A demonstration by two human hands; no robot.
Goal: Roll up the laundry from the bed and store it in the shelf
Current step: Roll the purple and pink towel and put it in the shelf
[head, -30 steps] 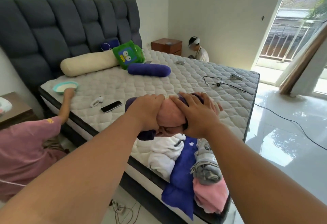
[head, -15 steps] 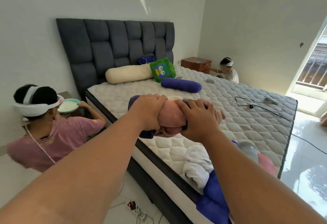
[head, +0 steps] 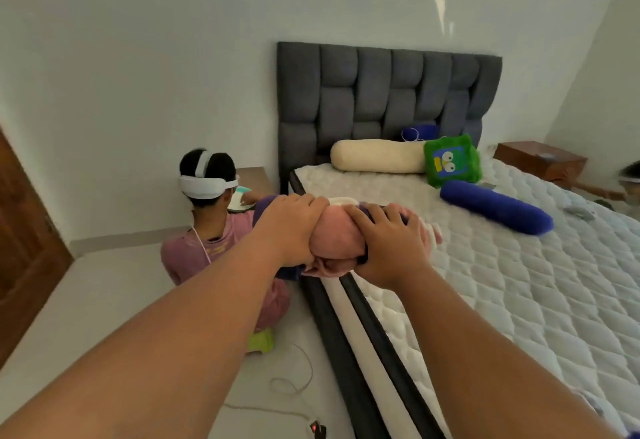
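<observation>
1. Clamped from both sides, a bundle of rolled laundry (head: 337, 237) is being carried at arm's length, held in the air above the near edge of the bed (head: 519, 300).
2. Far left, a brown wooden door (head: 24, 248) is being passed; no shelf is being shown anywhere in view, so its whereabouts cannot be told.
3. A seated person in a pink top (head: 207, 230), back turned and white headset on, is being shown on the floor just beyond the bundle, beside the bed.
4. The left hand (head: 289, 227) is being closed over the dark purple end of the bundle, fingers curled across its top.
5. The pink roll is being squeezed in the middle, with a strip of white cloth peeking out behind.
6. The right hand (head: 391, 248) is being wrapped round the other end, fingers spread wide and pressing in; a loose pink flap is dangling underneath.
7. For the carry, steady inward pressure is being called for, so that the rolls are not allowed to unwind, and that dangling flap would best be tucked under.
8. A wide berth is being advised past the seated person and the cable (head: 294, 379) trailing on the floor.
9. Right of the hands, a blue bolster (head: 495, 211), a green cushion (head: 452, 161) and a cream bolster (head: 377, 156) are being left on the mattress.
</observation>
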